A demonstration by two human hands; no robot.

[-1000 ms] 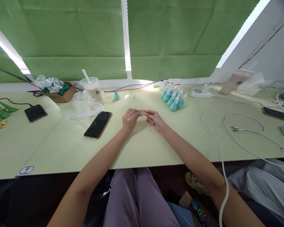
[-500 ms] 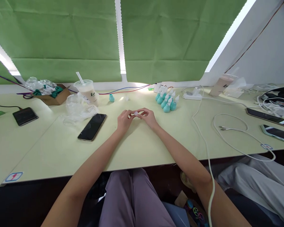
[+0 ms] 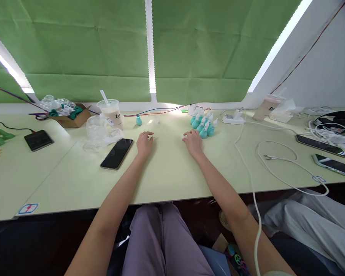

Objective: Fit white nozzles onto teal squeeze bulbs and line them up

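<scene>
My left hand (image 3: 145, 143) rests on the table, its fingers loosely bent and thumb apart, with nothing seen in them. To the right, my right hand (image 3: 193, 142) has its fingers curled around a small whitish translucent piece (image 3: 184, 137), mostly hidden by the fingertips. Just beyond that hand stands a cluster of several teal squeeze bulbs (image 3: 203, 133) with clear pointed nozzles. One teal bulb without a nozzle (image 3: 138, 121) stands alone farther back, and a small clear piece (image 3: 156, 120) lies beside it.
Left of my hands lie a black phone (image 3: 116, 154), a crumpled plastic bag (image 3: 99, 132) and a drink cup (image 3: 112, 113). An open cardboard box (image 3: 71, 120) stands farther left. On the right are a power strip (image 3: 233, 119), a white cable (image 3: 248, 172) and two more phones.
My hands have parted from where they met around the small translucent piece. The left moved left; the right moved right towards the bulbs with a whitish piece. The view shifted slightly.
</scene>
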